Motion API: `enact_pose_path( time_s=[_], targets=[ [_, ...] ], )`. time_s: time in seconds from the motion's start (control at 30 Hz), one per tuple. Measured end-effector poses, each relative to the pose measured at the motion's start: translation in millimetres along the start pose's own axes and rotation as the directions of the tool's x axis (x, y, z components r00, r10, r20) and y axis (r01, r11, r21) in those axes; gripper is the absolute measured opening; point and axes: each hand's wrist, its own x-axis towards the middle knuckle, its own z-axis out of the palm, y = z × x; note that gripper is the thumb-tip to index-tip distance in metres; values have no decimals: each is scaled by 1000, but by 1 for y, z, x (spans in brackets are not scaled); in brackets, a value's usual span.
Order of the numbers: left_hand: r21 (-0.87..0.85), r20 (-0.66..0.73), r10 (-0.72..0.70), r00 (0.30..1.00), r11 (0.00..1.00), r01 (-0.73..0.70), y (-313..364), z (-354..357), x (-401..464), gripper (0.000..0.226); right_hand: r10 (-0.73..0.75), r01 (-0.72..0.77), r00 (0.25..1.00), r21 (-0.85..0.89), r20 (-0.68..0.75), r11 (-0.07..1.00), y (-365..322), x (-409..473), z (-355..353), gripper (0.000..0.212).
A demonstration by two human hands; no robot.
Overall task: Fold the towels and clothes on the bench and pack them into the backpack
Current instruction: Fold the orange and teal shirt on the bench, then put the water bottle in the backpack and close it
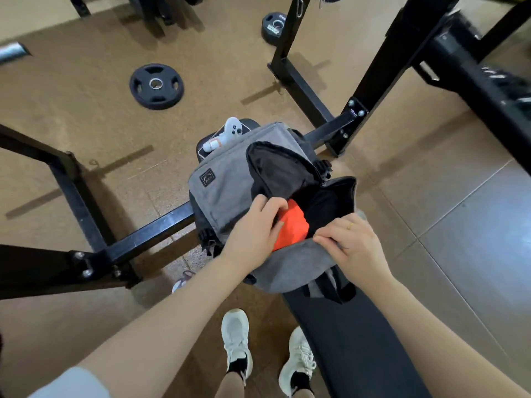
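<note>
L hand (253,225) grips orange cloth (290,228), fingertips hidden; R hand (350,242) pinches backpack (230,179) rim.

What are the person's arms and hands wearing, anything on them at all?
Both forearms are bare, with no gloves or watch. The right hand has a thin gold ring on one finger. The left hand shows no jewellery. A pale short sleeve shows at the left upper arm.

Black padded bench (353,340) ran from near edge toward black steel frame. Grey backpack (224,185) lay on it, main compartment open. Beyond backpack, at bench's far end, white game controller (234,128) rested on flat white device, partly hidden. Bench stood on brown floor (86,110).
</note>
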Motion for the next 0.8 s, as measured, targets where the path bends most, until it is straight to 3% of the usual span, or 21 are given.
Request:
enact_pose_path(
  time_s=[0.13, 0.2, 0.37, 0.6, 0.67, 0.7, 0.8],
  targets=[
    [-264, -1, -152, 988, 953, 146, 5, 23, -21, 83, 11, -10, 999, 13, -36, 1000, 3, -10, -1, 28],
    [-334, 121, -207, 971, 912, 236, 9, 33, -29, 75, 0, 1, 999, 6, -52, 1000, 4, -15, 0, 27],
    [-310, 356, -213, 910, 892, 329, 18, 35, -34, 48, -71, 70, 996, -36, -54, 997, 4, -31, -2, 26],
    [-68, 322, -66, 945, 993, 92, 29, 46, -41, 20, -287, 283, 957, -116, -27, 952, 3, -30, -5, 21],
    [26, 353, -5, 936, 1000, -4, 27, 51, -51, 21, -396, 400, 916, -189, 61, 897, 6, -21, -13, 25],
    [49, 341, 15, 940, 998, -34, 26, 54, -57, 22, -450, 479, 877, -240, 169, 844, 11, -14, -18, 33],
    [99, 230, 43, 972, 993, -67, 23, 55, -71, 22, -425, 614, 759, -326, 492, 719, 30, 7, -23, 35]
  ],
)
